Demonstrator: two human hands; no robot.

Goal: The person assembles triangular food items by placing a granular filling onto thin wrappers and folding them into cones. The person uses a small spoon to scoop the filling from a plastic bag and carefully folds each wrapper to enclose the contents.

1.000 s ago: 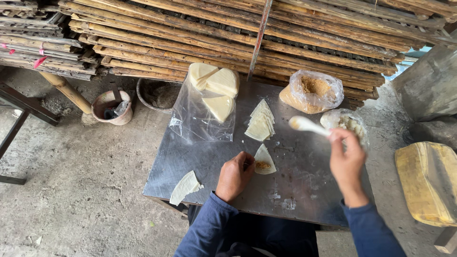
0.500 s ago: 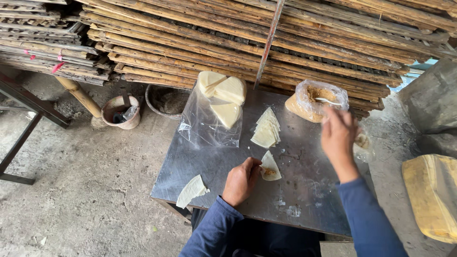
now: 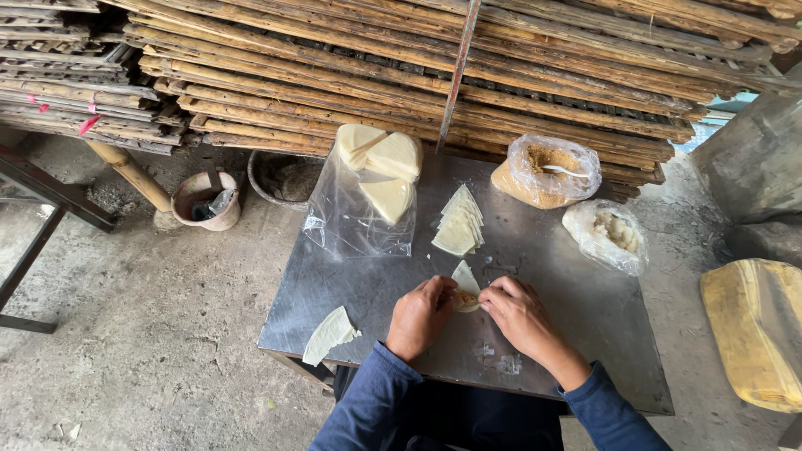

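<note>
In the head view, a triangular pastry wrapper with a spot of filling is seen lying on the metal counter, near its front edge. The wrapper is pinched from both sides: the left hand is curled at its left edge, the right hand at its right edge, and the fingers of both are closed down on the sheet.

Just behind the wrapper a fanned stack of wrappers is laid out. Behind and to the left of the wrapper, a clear plastic bag is spread flat, with larger pale sheets on its far end. A single folded piece is placed well to the left of the wrapper, at the counter's corner.

Behind and to the right of the wrapper a bag of brown filling with a white spoon in it is set, and to the right of the wrapper a bag of white filling.

Beyond the counter, bamboo racks are stacked. A small pot stands on the floor left of the counter, and a yellow sack right of it.
</note>
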